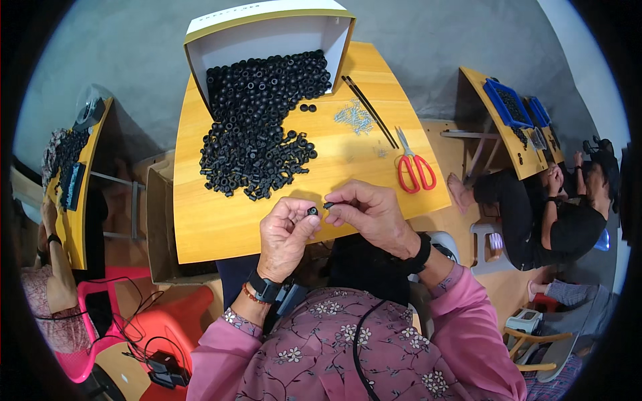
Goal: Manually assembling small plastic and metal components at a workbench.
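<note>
Over the near edge of the wooden table [234, 240], my left hand [285, 230] pinches a small round black part [312, 211] with a hole in its middle. Close beside it, my right hand [370, 210] pinches a smaller dark piece [328, 205] between thumb and forefinger; its exact kind is too small to tell. The two pieces are slightly apart. Beyond my hands spreads a big pile of black ring-shaped parts [251, 147], spilling out of a white box [261, 41] tipped on its side.
Right of the pile lie small silvery screws [356, 117], two black sticks [370, 110] and red-handled scissors [414, 167]. A cardboard box [164, 227] stands left of the table. Other people work at side tables, one with a blue tray [507, 103]. A red stool [175, 327] holds cables.
</note>
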Action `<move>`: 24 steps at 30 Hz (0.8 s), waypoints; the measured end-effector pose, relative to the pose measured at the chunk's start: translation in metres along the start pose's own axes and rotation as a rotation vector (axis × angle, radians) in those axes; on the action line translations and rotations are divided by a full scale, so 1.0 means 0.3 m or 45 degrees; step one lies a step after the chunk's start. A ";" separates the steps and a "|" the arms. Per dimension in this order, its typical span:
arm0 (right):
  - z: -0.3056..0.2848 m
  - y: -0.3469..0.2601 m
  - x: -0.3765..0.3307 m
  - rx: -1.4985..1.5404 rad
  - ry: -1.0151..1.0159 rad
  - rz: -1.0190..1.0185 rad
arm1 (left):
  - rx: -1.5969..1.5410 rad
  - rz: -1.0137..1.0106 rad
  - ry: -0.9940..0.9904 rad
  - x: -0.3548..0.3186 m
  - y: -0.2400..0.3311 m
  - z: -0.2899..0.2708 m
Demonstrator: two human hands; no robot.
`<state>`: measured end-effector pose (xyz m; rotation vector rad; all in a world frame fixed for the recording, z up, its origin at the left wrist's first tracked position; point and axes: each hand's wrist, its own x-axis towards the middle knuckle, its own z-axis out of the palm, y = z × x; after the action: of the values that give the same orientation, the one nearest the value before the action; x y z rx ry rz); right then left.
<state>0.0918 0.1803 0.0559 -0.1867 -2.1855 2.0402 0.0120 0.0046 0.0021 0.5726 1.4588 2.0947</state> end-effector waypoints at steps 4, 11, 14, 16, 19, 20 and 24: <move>0.002 0.019 0.009 -0.072 -0.016 -0.087 | 0.000 -0.005 -0.011 0.000 -0.006 -0.004; -0.016 -0.003 0.045 -0.586 -0.077 -0.482 | -0.007 -0.052 -0.018 0.002 -0.004 -0.006; -0.019 -0.015 0.050 -0.558 -0.077 -0.434 | -0.014 -0.045 -0.024 0.002 -0.003 -0.006; -0.019 -0.021 0.052 -0.563 -0.075 -0.441 | -0.007 -0.035 -0.026 0.002 -0.005 -0.008; -0.017 -0.021 0.052 -0.548 -0.074 -0.435 | 0.004 -0.019 -0.030 0.002 -0.007 -0.010; -0.016 -0.018 0.052 -0.527 -0.073 -0.422 | 0.009 -0.012 -0.032 0.002 -0.008 -0.010; -0.014 0.008 0.042 -0.446 -0.061 -0.325 | 0.019 0.004 -0.043 0.004 -0.013 -0.014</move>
<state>0.0802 0.1870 0.0541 0.1015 -2.4365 1.5380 0.0093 0.0035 -0.0029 0.6134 1.4565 2.0683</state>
